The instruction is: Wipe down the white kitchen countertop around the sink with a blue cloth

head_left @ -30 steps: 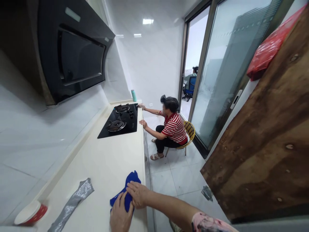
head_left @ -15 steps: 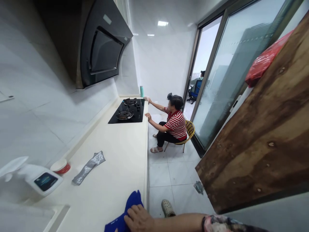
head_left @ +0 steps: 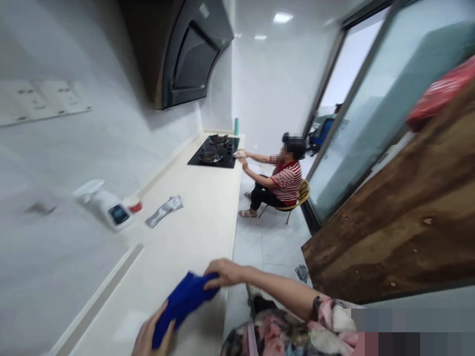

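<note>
A blue cloth (head_left: 185,301) is stretched between my two hands over the front part of the pale countertop (head_left: 200,217). My left hand (head_left: 154,329), at the bottom of the view, grips its near end between thumb and fingers. At its far right end, close to the counter's edge, my right hand (head_left: 224,273) pinches the cloth from above. Farther along the counter lies a crumpled silver-grey strip (head_left: 164,211). Beside it, near the wall, are a white spray bottle (head_left: 111,207) and a small red-and-white tub (head_left: 136,206).
A co-worker (head_left: 285,173) sits on a yellow chair (head_left: 303,194), hands at the edge of the black gas hob (head_left: 218,151). A range hood (head_left: 196,54) overhangs the hob. A green bottle (head_left: 236,127) stands at the back. A wooden board (head_left: 401,227) leans on the right.
The blue cloth has come up off the counter and is now stretched between both hands. My left hand has come into view. The camera has turned left; the co-worker's hands have come together.
</note>
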A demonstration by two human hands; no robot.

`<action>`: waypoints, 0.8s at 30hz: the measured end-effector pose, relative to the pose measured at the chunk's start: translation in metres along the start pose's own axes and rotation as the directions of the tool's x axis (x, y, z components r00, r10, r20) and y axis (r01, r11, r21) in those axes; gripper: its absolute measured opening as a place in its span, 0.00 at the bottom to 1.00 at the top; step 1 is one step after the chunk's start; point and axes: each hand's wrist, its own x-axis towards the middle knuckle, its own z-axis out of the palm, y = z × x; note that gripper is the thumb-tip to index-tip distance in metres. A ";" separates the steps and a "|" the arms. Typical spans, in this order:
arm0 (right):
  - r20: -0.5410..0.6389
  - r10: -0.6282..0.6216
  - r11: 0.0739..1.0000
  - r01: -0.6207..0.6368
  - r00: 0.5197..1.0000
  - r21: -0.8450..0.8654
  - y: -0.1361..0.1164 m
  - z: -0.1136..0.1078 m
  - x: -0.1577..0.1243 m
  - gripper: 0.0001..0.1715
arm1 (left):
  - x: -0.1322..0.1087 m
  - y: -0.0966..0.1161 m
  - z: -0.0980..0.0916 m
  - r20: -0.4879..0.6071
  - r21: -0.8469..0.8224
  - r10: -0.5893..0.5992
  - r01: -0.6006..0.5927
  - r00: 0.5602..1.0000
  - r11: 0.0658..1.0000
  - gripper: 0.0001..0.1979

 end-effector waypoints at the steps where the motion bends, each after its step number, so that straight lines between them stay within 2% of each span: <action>1: -0.026 -0.031 0.999 0.031 0.999 0.033 -0.007 -0.009 -0.002 0.18 | 0.003 0.009 -0.011 -0.057 -0.002 0.031 -0.031 0.998 1.000 0.21; 3: -0.105 -0.069 0.993 0.079 0.992 0.093 -0.017 -0.023 -0.002 0.18 | 0.009 0.031 -0.029 -0.108 0.016 0.066 -0.065 0.992 0.998 0.20; 6: -0.185 -0.113 0.978 0.142 0.976 0.152 -0.026 -0.039 0.001 0.21 | 0.022 0.057 -0.042 -0.175 0.033 0.118 -0.114 0.978 0.993 0.18; 9: -0.235 -0.110 0.976 0.150 0.966 0.159 -0.032 -0.053 0.001 0.23 | 0.035 0.068 -0.048 -0.135 -0.002 0.071 -0.072 0.988 0.997 0.21; 11: -0.228 -0.087 0.983 0.120 0.970 0.136 -0.036 -0.060 -0.001 0.23 | 0.040 0.067 -0.052 -0.054 -0.070 -0.004 0.000 0.999 0.998 0.22; 13: -0.197 -0.068 0.990 0.091 0.978 0.111 -0.037 -0.067 -0.002 0.24 | 0.043 0.062 -0.055 0.086 -0.195 -0.077 0.092 0.993 0.976 0.23; 16: -0.145 -0.103 0.991 0.114 0.984 0.071 -0.034 -0.075 0.000 0.24 | 0.045 0.050 -0.055 0.336 -0.438 -0.106 0.255 0.936 0.862 0.25; 18: -0.134 -0.162 0.985 0.169 0.978 0.041 -0.029 -0.079 0.003 0.24 | 0.047 0.044 -0.051 0.412 -0.525 -0.100 0.326 0.905 0.787 0.26; 21: -0.158 -0.221 0.974 0.225 0.962 0.008 -0.020 -0.082 0.008 0.26 | 0.050 0.042 -0.046 0.344 -0.524 -0.113 0.291 0.932 0.801 0.26; 24: -0.230 -0.210 0.977 0.213 0.950 -0.009 -0.012 -0.084 0.012 0.28 | 0.057 0.050 -0.051 0.156 -0.437 -0.085 0.146 0.984 0.887 0.23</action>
